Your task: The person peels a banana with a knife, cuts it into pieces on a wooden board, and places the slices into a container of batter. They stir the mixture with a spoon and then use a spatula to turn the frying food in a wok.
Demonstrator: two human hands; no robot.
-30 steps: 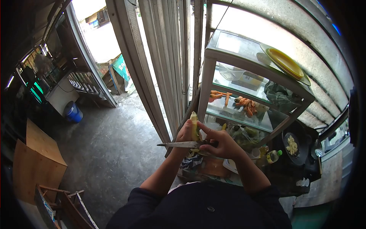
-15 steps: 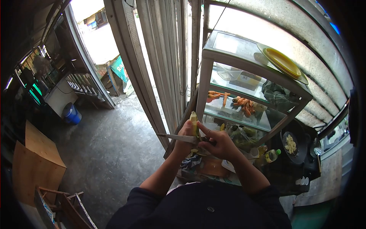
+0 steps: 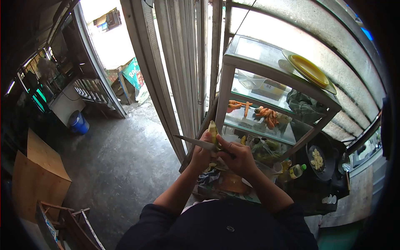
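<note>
Upright in my left hand (image 3: 201,153) is a partly peeled banana (image 3: 212,127), pale at its top, with the fingers closed round its lower part. My right hand (image 3: 240,157) grips the dark handle of a knife (image 3: 196,143). Its blade lies across the banana and points left over my left hand. The right thumb and forefinger are close against the banana's side. Just below the hands, pale peelings (image 3: 211,166) show in part; the hands hide the rest.
A glass display cabinet (image 3: 227,79) holds carrots (image 3: 267,116) and bagged produce (image 3: 264,148); yellow plates (image 3: 310,71) lie on top. To the right are a green-capped bottle (image 3: 296,171) and a dark pan (image 3: 327,164) with pale pieces in it. A blue bucket (image 3: 78,123) stands on the floor at left.
The knife has tilted, its tip now higher and the blade sloping down toward my right hand. My right hand has shifted slightly. The banana stays in my left hand.
</note>
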